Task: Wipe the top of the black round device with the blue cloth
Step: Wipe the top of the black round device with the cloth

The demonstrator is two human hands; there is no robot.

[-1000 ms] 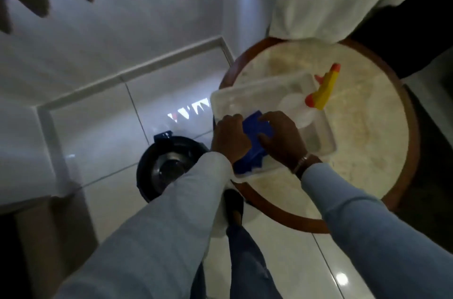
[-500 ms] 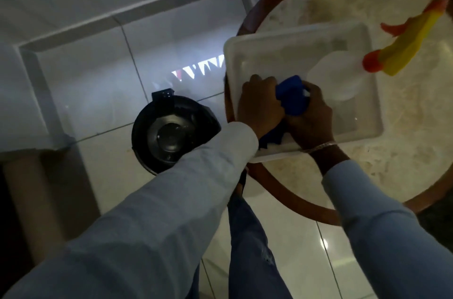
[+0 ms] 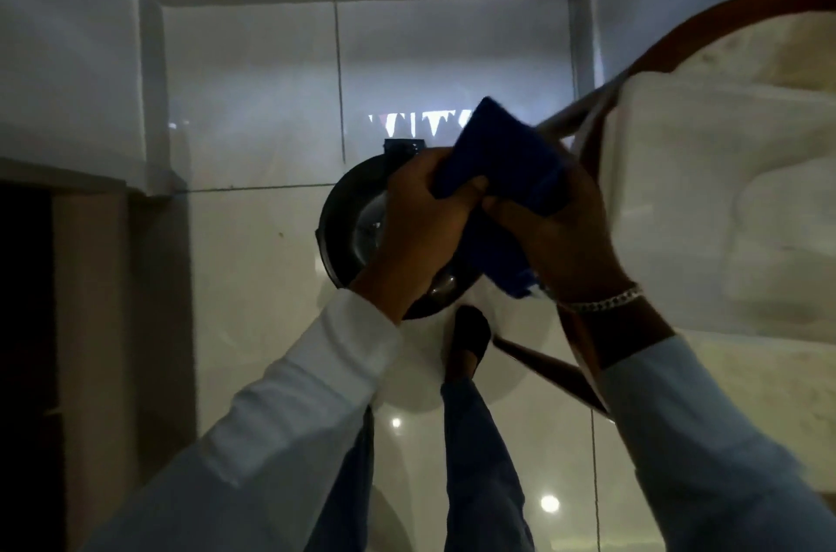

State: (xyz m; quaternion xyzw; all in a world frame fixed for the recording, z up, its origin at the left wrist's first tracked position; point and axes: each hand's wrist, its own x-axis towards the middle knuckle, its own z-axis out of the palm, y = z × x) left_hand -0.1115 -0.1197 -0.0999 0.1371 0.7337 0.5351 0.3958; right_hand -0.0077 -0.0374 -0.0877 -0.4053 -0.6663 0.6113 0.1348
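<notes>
The blue cloth (image 3: 497, 162) is held up in both hands in the middle of the view, above the black round device (image 3: 350, 230), which stands on the pale tiled floor (image 3: 253, 262) below. The left hand (image 3: 420, 230) is curled closed, its fingers and thumb pinched on the near left part of the cloth, and it hides much of the device's right half. The right hand (image 3: 561, 235) is likewise closed around the cloth from the right, with folds of blue fabric hanging down between the two palms. A silver bracelet (image 3: 601, 302) is worn at the right wrist, and both forearms are covered by light sleeves. Only the left part of the device's top, with a shiny central area, can be seen; whether the cloth touches it cannot be told. To the right, a round table (image 3: 678, 31) with a brown wooden rim and a pale stone top is seen, and a white plastic tray (image 3: 705, 171) rests on it, just beside the right hand. A dark shoe (image 3: 470, 339) is visible on the floor near the device, below the hands.
</notes>
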